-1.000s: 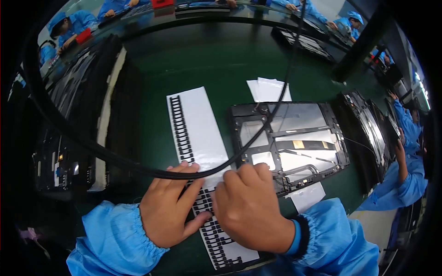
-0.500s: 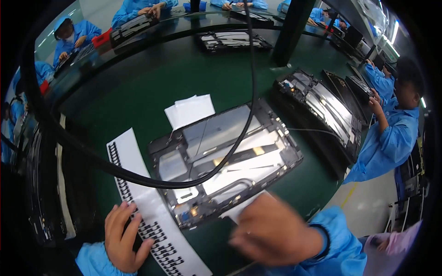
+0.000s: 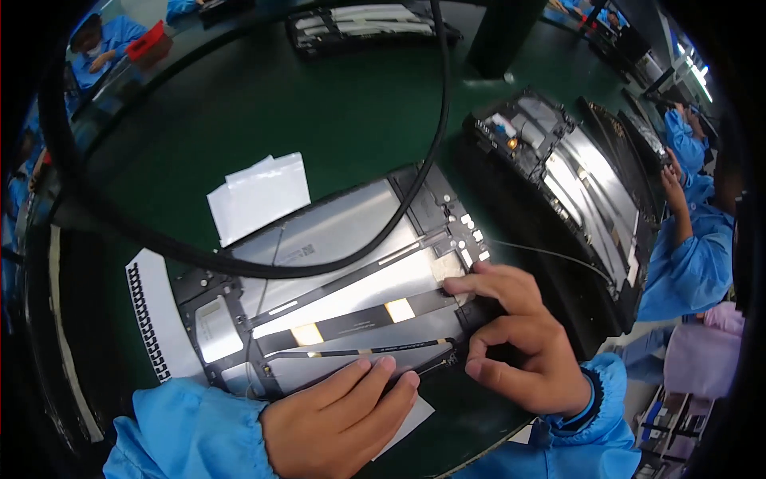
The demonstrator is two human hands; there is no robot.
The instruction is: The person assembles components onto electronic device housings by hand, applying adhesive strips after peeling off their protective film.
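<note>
An opened flat electronic device (image 3: 295, 251), with a black frame, silver battery-like panels and dark ribbon cables, lies tilted on the green worktop before me. My left hand (image 3: 343, 419) is palm down, with its fingers stretched along the device's near edge. At the right end, my right hand (image 3: 523, 343) rests outstretched fingertips near the end of a wide dark ribbon cable (image 3: 351, 321) with pale yellow patches. Its thumb and index finger meet in a pinch; anything between them is too small to see. A thin black cable strip (image 3: 375, 350) crosses the panel near my left fingertips.
White sheets (image 3: 263, 195) lie behind the device, and a white strip with black clips (image 3: 163, 319) is to its left. A black cable (image 3: 441, 96) loops overhead. A similar device (image 3: 574, 176) stands at right, another (image 3: 359, 28) at the back. A co-worker in blue (image 3: 690, 255) is at right.
My left hand has moved from the white strip onto the device's near edge. My right hand has gone up and right to the device's right end. The view has shifted closer.
</note>
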